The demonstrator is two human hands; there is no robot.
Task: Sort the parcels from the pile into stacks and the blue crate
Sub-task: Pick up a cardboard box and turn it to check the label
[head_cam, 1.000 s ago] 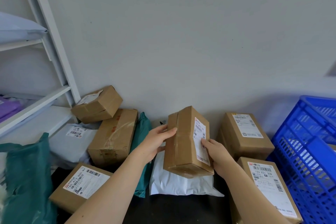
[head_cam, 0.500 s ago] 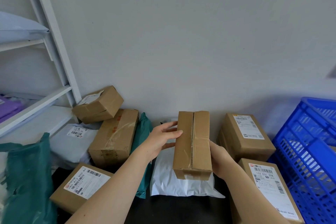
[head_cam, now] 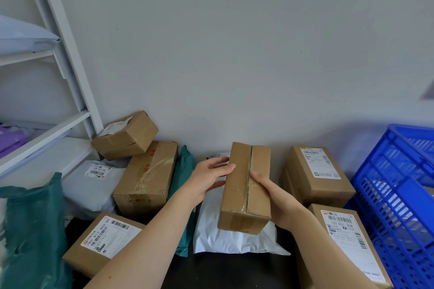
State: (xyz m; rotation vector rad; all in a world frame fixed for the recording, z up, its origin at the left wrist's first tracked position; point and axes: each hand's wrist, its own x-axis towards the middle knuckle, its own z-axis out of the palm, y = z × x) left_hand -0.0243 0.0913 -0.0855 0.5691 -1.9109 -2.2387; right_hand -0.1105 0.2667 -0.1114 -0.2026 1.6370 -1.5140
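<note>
Mid-sort, holding a taped cardboard box [head_cam: 244, 187] above a crinkled white poly mailer [head_cam: 225, 239]: left grip [head_cam: 206, 180] curled on its left edge, right grip [head_cam: 277, 202] wrapped round its right side. Next, probably: finding the label, then setting down on a stack or in the blue crate [head_cam: 399, 183]. Rigid matte card, glossy tape seam.

At 7 o'clock, "780 A13 800 84" is printed on the left box [head_cam: 101, 244]; at 4 o'clock, "133 E01 30M" on the right box [head_cam: 350, 241].
</note>
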